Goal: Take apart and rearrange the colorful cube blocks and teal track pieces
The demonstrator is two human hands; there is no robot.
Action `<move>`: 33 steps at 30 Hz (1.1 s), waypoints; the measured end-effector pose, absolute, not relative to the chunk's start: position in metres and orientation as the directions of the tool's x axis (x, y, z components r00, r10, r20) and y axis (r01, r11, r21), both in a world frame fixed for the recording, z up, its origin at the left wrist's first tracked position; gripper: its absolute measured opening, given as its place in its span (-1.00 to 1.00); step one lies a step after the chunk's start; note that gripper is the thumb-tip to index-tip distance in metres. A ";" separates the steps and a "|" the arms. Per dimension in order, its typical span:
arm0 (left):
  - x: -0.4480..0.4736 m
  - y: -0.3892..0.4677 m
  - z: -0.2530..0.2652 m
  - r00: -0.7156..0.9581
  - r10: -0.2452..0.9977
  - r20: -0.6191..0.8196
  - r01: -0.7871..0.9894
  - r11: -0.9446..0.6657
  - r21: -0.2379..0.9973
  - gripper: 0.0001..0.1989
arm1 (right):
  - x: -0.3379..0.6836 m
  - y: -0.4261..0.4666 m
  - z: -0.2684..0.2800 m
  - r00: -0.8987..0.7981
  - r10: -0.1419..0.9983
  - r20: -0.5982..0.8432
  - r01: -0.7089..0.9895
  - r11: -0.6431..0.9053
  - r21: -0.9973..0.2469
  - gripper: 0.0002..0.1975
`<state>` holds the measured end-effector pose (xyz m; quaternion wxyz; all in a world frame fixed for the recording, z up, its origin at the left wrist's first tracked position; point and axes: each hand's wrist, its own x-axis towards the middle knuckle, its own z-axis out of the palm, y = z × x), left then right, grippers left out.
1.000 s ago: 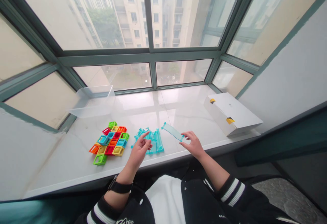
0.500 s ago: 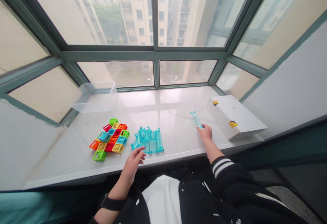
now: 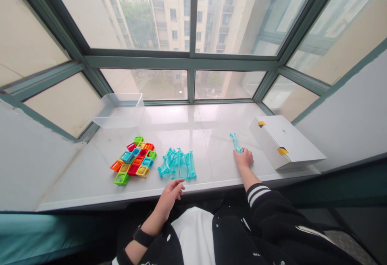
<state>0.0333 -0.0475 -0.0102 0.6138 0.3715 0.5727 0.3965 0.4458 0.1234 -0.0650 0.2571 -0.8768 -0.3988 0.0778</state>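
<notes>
Could not trace the near end of the single turquoise piece (image 3: 235, 142), covered by the right hand (image 3: 243, 159). Could not count the overlapping turquoise pieces (image 3: 179, 165) in the heap, nor read the tiny mark (image 3: 283, 130) on the white box (image 3: 302, 146). Lost the left sleeve (image 3: 121, 259) at the lower edge, the hazy buildings (image 3: 173, 13) at the upper.

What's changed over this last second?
The right hand carried the blue strip rightward, away from the blue pile, toward the white box; no release is visible. The left hand drew back from over the pile to the sill's near edge. Pile, colourful blocks and box stayed put.
</notes>
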 end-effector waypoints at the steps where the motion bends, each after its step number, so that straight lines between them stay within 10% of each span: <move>1: 0.034 -0.047 -0.010 0.030 0.909 -0.416 -0.068 0.417 0.906 -0.45 | 0.445 0.122 -0.066 0.668 0.739 0.087 0.670 -0.546 -0.503 -0.43; 22: 0.031 -0.046 0.002 -0.016 0.900 -0.436 -0.078 0.434 0.898 -0.47 | 0.442 0.120 -0.077 0.653 0.730 0.201 0.707 -0.492 -0.508 -0.50; 33: 0.029 -0.044 -0.002 -0.064 0.917 -0.394 -0.070 0.390 0.918 -0.49 | 0.450 0.095 -0.082 0.682 0.693 0.232 0.505 -0.217 -0.835 -0.33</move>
